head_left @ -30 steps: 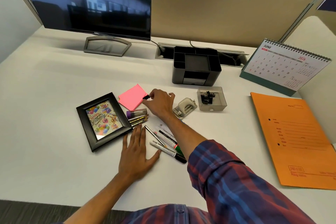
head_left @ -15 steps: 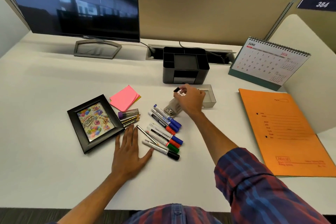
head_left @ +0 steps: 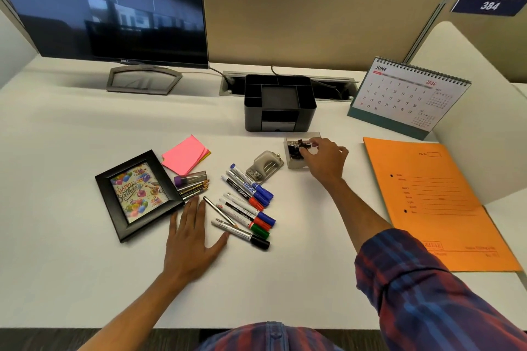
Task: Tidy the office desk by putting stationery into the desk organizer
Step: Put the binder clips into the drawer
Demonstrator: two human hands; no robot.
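The black desk organizer (head_left: 281, 117) stands at the back centre of the desk, its compartments looking empty. In front of it to the right is a small clear box (head_left: 295, 164) holding black binder clips. My right hand (head_left: 325, 159) reaches over this box and pinches a black binder clip (head_left: 302, 144) at its fingertips, just above the others. My left hand (head_left: 189, 239) lies flat on the desk, fingers spread. Several markers (head_left: 248, 202) lie right of that hand. Pencils (head_left: 195, 189), a lead tube (head_left: 189, 178), pink sticky notes (head_left: 184, 155) and a small punch (head_left: 265, 165) lie nearby.
A black photo frame (head_left: 137, 194) lies left of my left hand. An orange folder (head_left: 439, 202) covers the right side, with a desk calendar (head_left: 405, 94) behind it. A monitor (head_left: 108, 8) stands at the back left, and a cable slot runs behind the organizer.
My right hand picked up a black binder clip beside the sticky notes and carried it right, past the punch, to the clear box. My left hand stayed flat.
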